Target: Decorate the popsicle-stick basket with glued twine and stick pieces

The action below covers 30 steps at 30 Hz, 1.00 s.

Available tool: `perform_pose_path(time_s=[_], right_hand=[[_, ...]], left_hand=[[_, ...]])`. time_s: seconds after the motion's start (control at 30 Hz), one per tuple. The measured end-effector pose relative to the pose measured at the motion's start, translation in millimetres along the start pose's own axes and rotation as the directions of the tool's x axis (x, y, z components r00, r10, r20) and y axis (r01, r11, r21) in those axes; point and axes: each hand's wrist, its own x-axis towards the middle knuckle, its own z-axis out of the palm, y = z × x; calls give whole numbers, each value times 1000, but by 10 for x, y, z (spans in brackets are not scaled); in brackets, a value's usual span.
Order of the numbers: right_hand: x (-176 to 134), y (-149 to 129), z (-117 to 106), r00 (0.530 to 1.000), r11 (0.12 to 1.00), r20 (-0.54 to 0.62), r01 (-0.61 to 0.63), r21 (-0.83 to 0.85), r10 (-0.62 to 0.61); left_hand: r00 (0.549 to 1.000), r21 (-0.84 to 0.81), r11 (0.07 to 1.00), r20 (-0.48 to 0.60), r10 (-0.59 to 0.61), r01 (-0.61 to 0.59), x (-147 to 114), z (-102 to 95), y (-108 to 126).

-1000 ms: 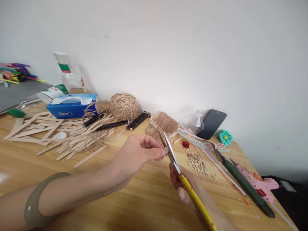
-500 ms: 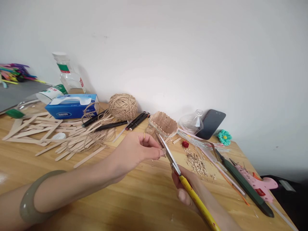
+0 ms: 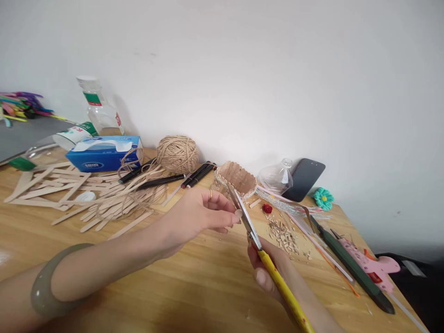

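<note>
My right hand (image 3: 268, 273) is closed round the yellow handles of a pair of scissors (image 3: 249, 223), whose blades point up and away and lie nearly together. Beside the blades, the fingertips of my left hand (image 3: 204, 210) are pinched together; what sits between them is too small and covered to make out. Just beyond the scissor tips stands a small basket (image 3: 239, 178) of wooden sticks with rounded ends and a silvery trim. Small wood clippings (image 3: 282, 236) lie in a heap to the right of the blades, near a red rose-shaped piece (image 3: 267, 208).
At left lie many craft sticks (image 3: 72, 187), a blue tissue box (image 3: 104, 155), a twine ball (image 3: 177, 154) and black markers (image 3: 199, 175). Right are a clear bottle piece (image 3: 276, 177), a phone (image 3: 305, 179), a teal flower (image 3: 323, 198), a dark green tool (image 3: 354, 263) and a pink glue gun (image 3: 371, 268).
The scissor blades have come closer together. Both hands have otherwise stayed almost in place, the left fingertips shifting slightly up and right.
</note>
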Motion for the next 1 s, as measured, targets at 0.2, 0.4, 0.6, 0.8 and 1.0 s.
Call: perform_pose_path(time_s=[0.2, 0.4, 0.6, 0.8, 1.0], right_hand=[[17, 67, 44, 1000, 1000, 12, -9, 26, 9], [-17, 67, 57, 999, 1000, 49, -11, -25, 12], [-54, 54, 30, 998, 1000, 54, -24, -20, 25], [-23, 74, 8, 996, 1000, 91, -22, -14, 24], [-66, 181, 5, 997, 1000, 72, -14, 2, 14]], left_hand=[[1000, -72, 997, -13, 17, -18, -4, 15, -94], [998, -74, 996, -44, 51, -54, 14, 19, -144], [999, -61, 997, -16, 40, -41, 24, 28, -154], [999, -30, 998, -15, 51, -51, 40, 12, -158], [999, -1, 999, 5, 34, -34, 45, -3, -134]])
